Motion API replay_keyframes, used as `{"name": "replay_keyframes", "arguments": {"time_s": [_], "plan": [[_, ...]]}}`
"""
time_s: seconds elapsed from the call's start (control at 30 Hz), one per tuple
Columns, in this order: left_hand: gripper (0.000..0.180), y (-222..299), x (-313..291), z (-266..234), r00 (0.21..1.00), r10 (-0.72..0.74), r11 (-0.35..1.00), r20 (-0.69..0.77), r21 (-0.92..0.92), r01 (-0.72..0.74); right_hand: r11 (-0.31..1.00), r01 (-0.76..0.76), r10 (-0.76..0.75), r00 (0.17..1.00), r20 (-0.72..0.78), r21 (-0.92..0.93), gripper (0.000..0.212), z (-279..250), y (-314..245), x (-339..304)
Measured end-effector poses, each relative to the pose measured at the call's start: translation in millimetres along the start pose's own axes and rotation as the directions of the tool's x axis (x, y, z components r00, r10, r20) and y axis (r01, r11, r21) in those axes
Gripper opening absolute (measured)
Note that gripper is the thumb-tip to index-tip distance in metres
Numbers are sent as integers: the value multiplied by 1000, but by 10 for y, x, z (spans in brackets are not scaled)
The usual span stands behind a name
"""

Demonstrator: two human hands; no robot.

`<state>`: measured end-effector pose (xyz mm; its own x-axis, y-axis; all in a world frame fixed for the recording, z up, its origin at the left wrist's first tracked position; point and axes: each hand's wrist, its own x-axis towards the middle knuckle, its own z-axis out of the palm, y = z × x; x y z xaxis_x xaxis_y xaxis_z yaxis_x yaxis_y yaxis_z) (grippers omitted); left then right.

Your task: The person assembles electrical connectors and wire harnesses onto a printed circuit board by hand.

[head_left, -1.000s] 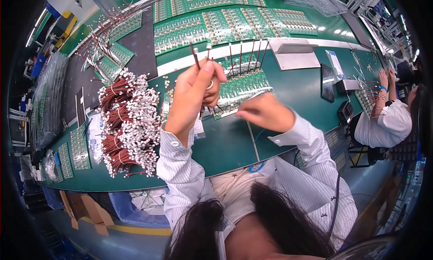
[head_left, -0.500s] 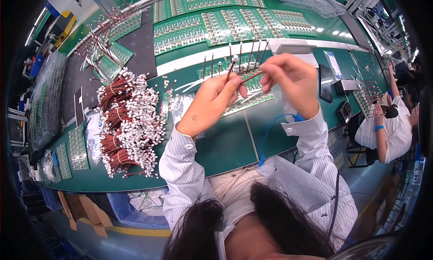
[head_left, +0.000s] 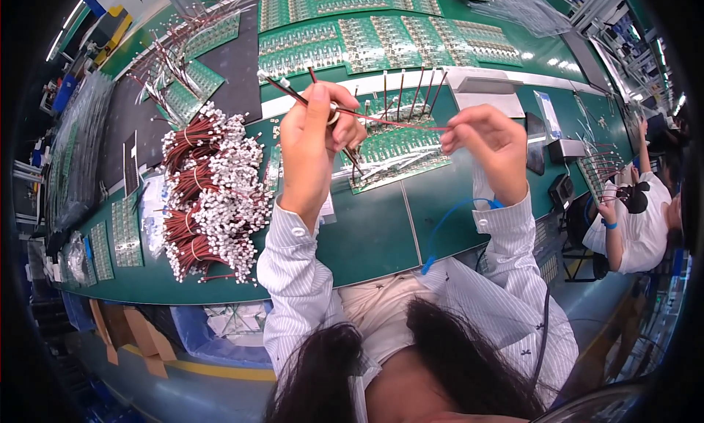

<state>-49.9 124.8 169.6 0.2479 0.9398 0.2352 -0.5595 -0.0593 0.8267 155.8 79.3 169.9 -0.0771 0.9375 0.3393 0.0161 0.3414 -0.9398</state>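
My left hand [head_left: 314, 140] is closed around a few dark red and black wire leads [head_left: 295, 93], whose ends stick out above and below the fingers. One thin red wire [head_left: 396, 122] runs from it across to my right hand [head_left: 490, 140], which pinches the far end between thumb and fingertips. Both hands are raised over a green circuit board panel [head_left: 396, 159] with several leads standing upright along its far side and white wires lying across it. On the left, bundles of red-brown leads with white connectors [head_left: 220, 195] are piled on the bench.
More circuit board panels [head_left: 396, 45] lie in rows at the back. Wired boards [head_left: 183, 93] rest on a dark mat at far left. A grey box [head_left: 488, 89], a dark phone-like slab [head_left: 537, 133] and a blue wrist cord [head_left: 444, 228] are at right. Another person [head_left: 638, 217] works farther right.
My hands have moved apart, the left one back to the left and turned more upright. The red wire is now stretched between them, and more of the board shows.
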Motion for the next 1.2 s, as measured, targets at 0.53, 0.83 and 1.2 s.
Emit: {"name": "replay_keyframes", "arguments": {"time_s": [0.53, 0.83, 1.2], "plan": [[30, -7, -6, -43, 990, 143, 981, 7, 129, -142, 940, -340, 313, 845, 433, -16, 12, 196, 245, 73], [30, 15, -15, -52, 983, 176, 972, 48, 151, -182, 856, -458, 247, 769, 590, 239, 11, 234, 427, 133], [25, -23, 16, -130, 874, 474, 506, -107, 845, -171, 958, 95, -41, 979, 199, -271, 6, 420, 226, -16]]}}
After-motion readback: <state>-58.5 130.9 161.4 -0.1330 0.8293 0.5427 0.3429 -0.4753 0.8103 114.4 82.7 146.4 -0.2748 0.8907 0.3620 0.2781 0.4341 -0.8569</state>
